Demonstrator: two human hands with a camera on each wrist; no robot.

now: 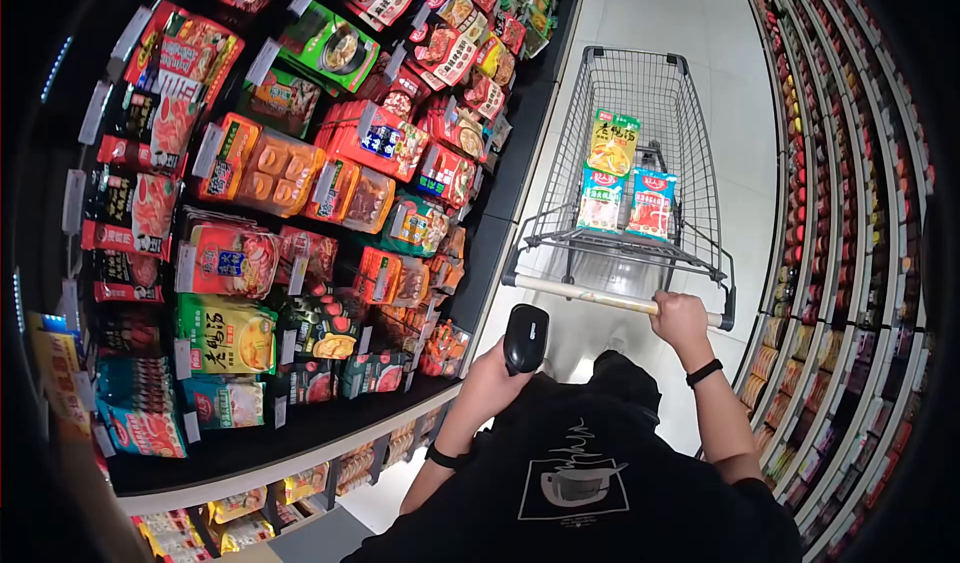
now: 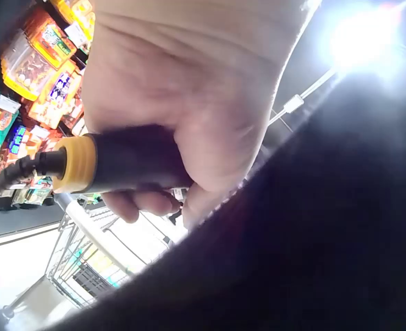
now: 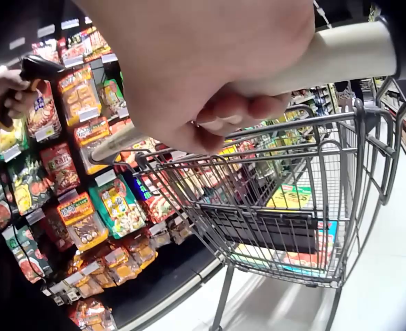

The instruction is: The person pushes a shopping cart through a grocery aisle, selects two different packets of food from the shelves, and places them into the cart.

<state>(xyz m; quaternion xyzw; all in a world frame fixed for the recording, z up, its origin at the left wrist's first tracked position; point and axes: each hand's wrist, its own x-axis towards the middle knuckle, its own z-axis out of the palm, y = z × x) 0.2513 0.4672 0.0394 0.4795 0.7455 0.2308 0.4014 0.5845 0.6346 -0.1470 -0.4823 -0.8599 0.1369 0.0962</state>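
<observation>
My left hand [image 1: 489, 381] grips a black handheld device [image 1: 526, 339] beside the shelf; in the left wrist view its dark handle [image 2: 137, 160] has a yellow ring and a cable, with the fingers curled round it. My right hand [image 1: 680, 319] holds the pale push bar [image 1: 590, 297] of a wire shopping cart [image 1: 712, 183] near its right end. Fingers wrapped round the bar show in the right wrist view, where the hand [image 3: 210, 69] covers its middle. Inside the cart lie a yellow-green packet [image 1: 612, 143], a blue-and-white packet [image 1: 600, 201] and a red-and-blue packet [image 1: 652, 205].
A shelf of food packets [image 1: 228, 335] with price tags runs along the left side. Curved shelves of jars and packets [image 1: 800, 213] stand at the right. Pale floor [image 1: 640, 3] stretches ahead of the cart between them.
</observation>
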